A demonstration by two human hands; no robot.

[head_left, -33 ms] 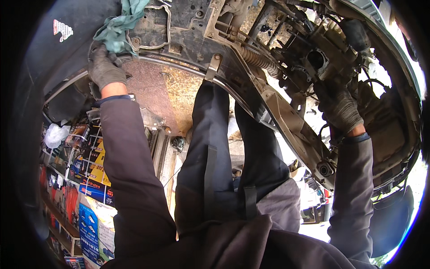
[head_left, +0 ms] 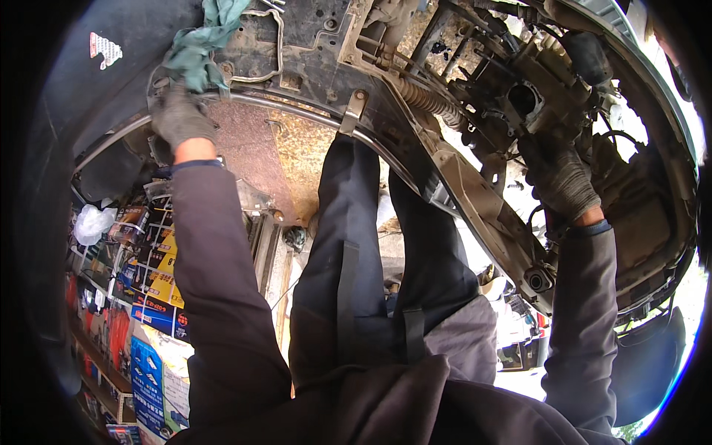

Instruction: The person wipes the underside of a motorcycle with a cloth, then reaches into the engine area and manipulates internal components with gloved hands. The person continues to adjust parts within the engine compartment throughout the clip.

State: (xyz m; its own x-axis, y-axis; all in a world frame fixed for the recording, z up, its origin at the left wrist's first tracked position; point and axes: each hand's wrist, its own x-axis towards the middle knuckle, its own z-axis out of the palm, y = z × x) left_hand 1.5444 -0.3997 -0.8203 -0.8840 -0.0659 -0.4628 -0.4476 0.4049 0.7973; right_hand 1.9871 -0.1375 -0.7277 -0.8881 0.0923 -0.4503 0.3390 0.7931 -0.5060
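Observation:
My left hand (head_left: 184,120), in a dark grey work glove, is at the lower end of a crumpled teal cloth (head_left: 194,58). Its fingers are smeared by motion, so their grip does not show. The cloth lies across a dark, dirty panel (head_left: 311,63), beside a thin bent loop of metal or rubber. On the other side, my right hand (head_left: 558,174), gloved too, is against a dark, greasy engine part (head_left: 512,93) with a round opening. Shadow and the part hide its fingertips.
A curved metal rod (head_left: 297,113) runs along the panel's near edge, past a small bracket (head_left: 354,111). A ribbed hose (head_left: 426,100) and a long frame rail (head_left: 475,189) lie right of centre. Boxed goods (head_left: 159,278) fill shelving at lower left.
My left hand has moved slightly right and toward me, and now looks blurred. The cloth's lower folds have shifted a little. My right hand is nearly still.

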